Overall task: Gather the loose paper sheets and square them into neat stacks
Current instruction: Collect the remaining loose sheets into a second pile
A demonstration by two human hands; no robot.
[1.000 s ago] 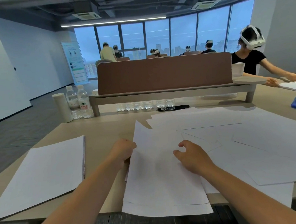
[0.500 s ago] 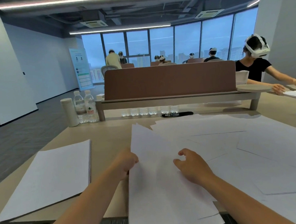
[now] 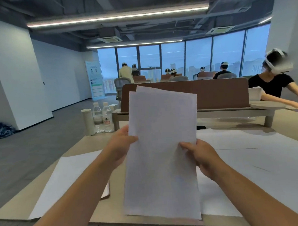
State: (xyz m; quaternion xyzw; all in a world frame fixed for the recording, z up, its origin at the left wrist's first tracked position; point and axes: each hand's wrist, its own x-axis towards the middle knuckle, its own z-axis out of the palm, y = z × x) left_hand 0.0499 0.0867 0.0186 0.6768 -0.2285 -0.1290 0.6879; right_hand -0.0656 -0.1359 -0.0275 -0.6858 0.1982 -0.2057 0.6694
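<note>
Bundle of white paper sheets upright over beige counter; left hand, right hand fingers pinching its side edges. Squared white stack left of bundle, loose sheets right.

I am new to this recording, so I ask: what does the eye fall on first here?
First, the bundle of white sheets held up in the middle, the left hand and right hand gripping its two sides. Then the loose sheets spread over the table at right, and the flat stack at left.
</note>
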